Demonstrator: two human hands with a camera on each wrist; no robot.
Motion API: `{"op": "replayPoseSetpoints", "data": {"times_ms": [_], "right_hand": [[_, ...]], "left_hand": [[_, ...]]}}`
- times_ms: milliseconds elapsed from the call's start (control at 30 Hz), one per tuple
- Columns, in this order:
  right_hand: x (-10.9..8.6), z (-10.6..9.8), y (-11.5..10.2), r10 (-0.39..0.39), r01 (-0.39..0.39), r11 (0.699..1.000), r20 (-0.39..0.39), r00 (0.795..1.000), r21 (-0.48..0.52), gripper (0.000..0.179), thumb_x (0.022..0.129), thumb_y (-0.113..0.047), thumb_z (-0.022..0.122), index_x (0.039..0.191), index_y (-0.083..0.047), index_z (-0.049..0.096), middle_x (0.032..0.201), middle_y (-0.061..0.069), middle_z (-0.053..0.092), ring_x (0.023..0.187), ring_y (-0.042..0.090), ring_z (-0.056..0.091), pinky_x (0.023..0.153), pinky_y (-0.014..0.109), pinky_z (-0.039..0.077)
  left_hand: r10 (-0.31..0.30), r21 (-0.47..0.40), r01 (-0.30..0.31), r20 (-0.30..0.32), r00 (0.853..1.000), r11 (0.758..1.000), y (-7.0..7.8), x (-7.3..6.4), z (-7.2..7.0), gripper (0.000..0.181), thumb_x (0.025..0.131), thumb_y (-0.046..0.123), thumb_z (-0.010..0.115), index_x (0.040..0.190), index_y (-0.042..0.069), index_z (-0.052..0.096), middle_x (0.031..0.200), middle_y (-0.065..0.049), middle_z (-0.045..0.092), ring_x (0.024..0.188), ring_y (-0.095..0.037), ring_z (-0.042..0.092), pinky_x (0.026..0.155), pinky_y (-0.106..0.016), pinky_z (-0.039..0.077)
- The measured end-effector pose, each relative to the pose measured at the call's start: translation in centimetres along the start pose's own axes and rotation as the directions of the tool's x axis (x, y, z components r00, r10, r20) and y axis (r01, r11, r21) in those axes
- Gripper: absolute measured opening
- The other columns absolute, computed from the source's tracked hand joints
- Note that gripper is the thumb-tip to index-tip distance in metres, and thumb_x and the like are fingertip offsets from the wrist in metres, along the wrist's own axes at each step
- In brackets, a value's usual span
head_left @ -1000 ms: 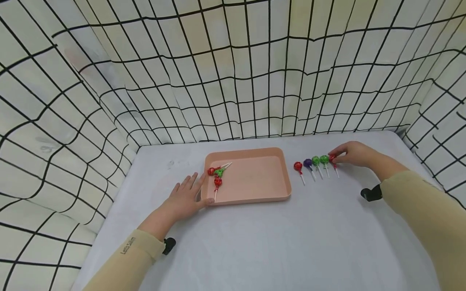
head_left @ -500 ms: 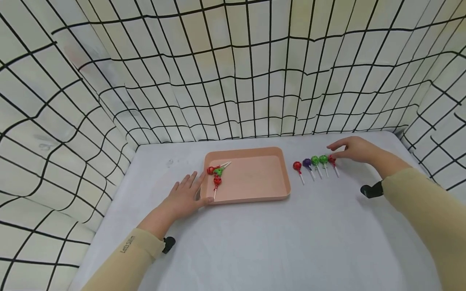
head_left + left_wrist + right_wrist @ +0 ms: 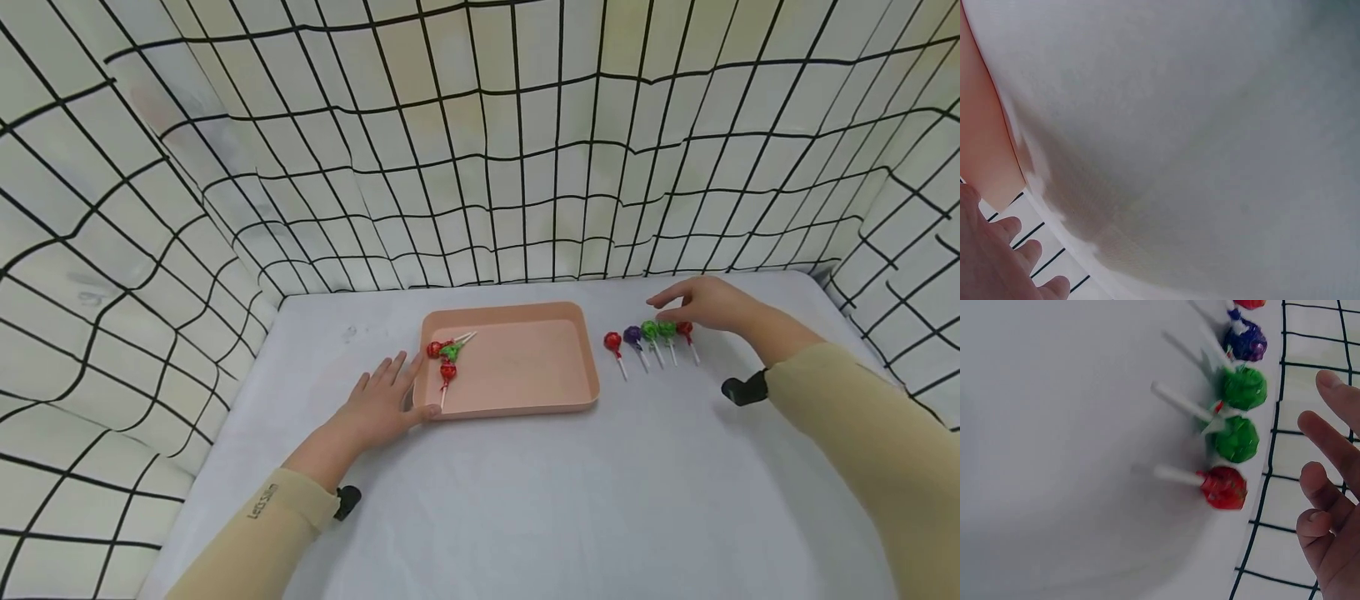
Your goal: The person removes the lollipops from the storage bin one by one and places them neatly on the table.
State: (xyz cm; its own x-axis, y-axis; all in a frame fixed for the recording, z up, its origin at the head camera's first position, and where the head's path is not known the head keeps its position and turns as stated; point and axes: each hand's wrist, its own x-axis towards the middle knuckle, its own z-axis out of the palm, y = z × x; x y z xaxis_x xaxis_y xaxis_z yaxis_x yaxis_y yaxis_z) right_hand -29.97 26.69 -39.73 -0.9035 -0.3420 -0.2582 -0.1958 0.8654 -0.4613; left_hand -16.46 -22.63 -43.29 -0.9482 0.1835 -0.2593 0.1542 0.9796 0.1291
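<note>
A pink tray (image 3: pixel 525 358) lies on the table, with two red lollipops (image 3: pixel 447 371) and a green one (image 3: pixel 451 352) at its left end. My left hand (image 3: pixel 381 406) rests with spread fingers against the tray's left edge. Right of the tray is a row of lollipops: a red one (image 3: pixel 612 342), a purple one (image 3: pixel 633 335), two green ones (image 3: pixel 1237 439) and another red one (image 3: pixel 1225 487). Above the right end of this row hovers my right hand (image 3: pixel 705 303), holding nothing, its fingers loosely bent and apart from the candies in the right wrist view.
White cloth covers the table (image 3: pixel 570 500). Behind it and at both sides rises a white backdrop (image 3: pixel 450 167) with a black grid. A dark wrist camera (image 3: pixel 745 388) sits under the right sleeve, another (image 3: pixel 347 502) under the left.
My right hand has let go of the rightmost red lollipop, lifted, and shifted left over the green ones. The left hand and the tray stay in place.
</note>
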Motion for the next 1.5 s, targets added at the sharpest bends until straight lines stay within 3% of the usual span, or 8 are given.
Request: {"op": "replayPoseSetpoints", "data": {"times_ms": [300, 567, 700, 933, 1233, 1500], "right_hand": [[1.2, 0.4, -3.7, -0.058, 0.058, 0.998, 0.002, 0.998, -0.012, 0.053, 0.076, -0.058, 0.065, 0.119, -0.027, 0.064, 0.124, 0.003, 0.059, 0.104, 0.021, 0.052, 0.081, 0.040, 0.048], [3.0, 1.5, -7.5, -0.124, 0.123, 0.992, 0.049, 0.991, 0.011, 0.038, 0.079, -0.044, 0.070, 0.115, -0.029, 0.067, 0.115, -0.007, 0.063, 0.092, 0.018, 0.054, 0.073, 0.032, 0.048], [3.6, 2.1, -9.7, -0.147, 0.144, 0.988, 0.068, 0.987, 0.053, 0.042, 0.077, -0.046, 0.071, 0.114, -0.028, 0.067, 0.111, -0.008, 0.062, 0.090, 0.020, 0.053, 0.068, 0.032, 0.050], [4.7, 2.9, -13.5, -0.172, 0.165, 0.984, 0.095, 0.981, 0.074, 0.042, 0.072, -0.051, 0.073, 0.110, -0.032, 0.068, 0.112, -0.011, 0.058, 0.098, 0.017, 0.052, 0.077, 0.032, 0.048], [6.4, 4.2, -17.3, -0.267, 0.266, 0.964, 0.177, 0.947, 0.026, 0.041, 0.073, -0.049, 0.073, 0.110, -0.033, 0.068, 0.106, -0.019, 0.062, 0.103, 0.013, 0.053, 0.086, 0.032, 0.046], [6.9, 5.6, -19.9, -0.311, 0.309, 0.950, 0.214, 0.926, 0.046, 0.029, 0.074, -0.041, 0.075, 0.103, -0.036, 0.070, 0.108, -0.013, 0.064, 0.097, 0.009, 0.056, 0.079, 0.027, 0.048]], "left_hand": [[-0.003, -0.005, 0.003, 0.012, 1.000, 1.000, 0.2, -0.2, -0.3, 0.098, 0.078, 0.076, 0.041, 0.150, 0.020, 0.004, 0.155, -0.014, 0.007, 0.141, -0.037, 0.006, 0.110, -0.059, 0.008], [-0.015, 0.001, 0.015, 0.012, 1.000, 1.000, 0.2, -0.2, -0.3, 0.097, 0.079, 0.074, 0.042, 0.150, 0.021, 0.004, 0.155, -0.014, 0.007, 0.140, -0.037, 0.007, 0.110, -0.059, 0.009], [-0.014, 0.002, 0.014, 0.013, 1.000, 1.000, 0.2, -0.1, -0.3, 0.097, 0.079, 0.074, 0.042, 0.150, 0.021, 0.003, 0.155, -0.014, 0.007, 0.140, -0.038, 0.007, 0.110, -0.059, 0.008], [-0.012, 0.007, 0.012, 0.015, 1.000, 1.000, 0.1, 0.1, -0.2, 0.098, 0.078, 0.076, 0.041, 0.150, 0.022, 0.001, 0.155, -0.014, 0.006, 0.140, -0.037, 0.006, 0.110, -0.059, 0.008], [-0.011, -0.010, 0.011, 0.010, 1.000, 1.000, 0.2, 0.0, 0.1, 0.099, 0.077, 0.076, 0.042, 0.150, 0.022, 0.002, 0.155, -0.013, 0.007, 0.141, -0.037, 0.006, 0.110, -0.059, 0.008], [-0.014, -0.002, 0.014, 0.016, 1.000, 1.000, 0.1, 0.1, 0.0, 0.099, 0.076, 0.077, 0.042, 0.150, 0.023, 0.002, 0.155, -0.012, 0.007, 0.141, -0.036, 0.006, 0.110, -0.059, 0.008]]}}
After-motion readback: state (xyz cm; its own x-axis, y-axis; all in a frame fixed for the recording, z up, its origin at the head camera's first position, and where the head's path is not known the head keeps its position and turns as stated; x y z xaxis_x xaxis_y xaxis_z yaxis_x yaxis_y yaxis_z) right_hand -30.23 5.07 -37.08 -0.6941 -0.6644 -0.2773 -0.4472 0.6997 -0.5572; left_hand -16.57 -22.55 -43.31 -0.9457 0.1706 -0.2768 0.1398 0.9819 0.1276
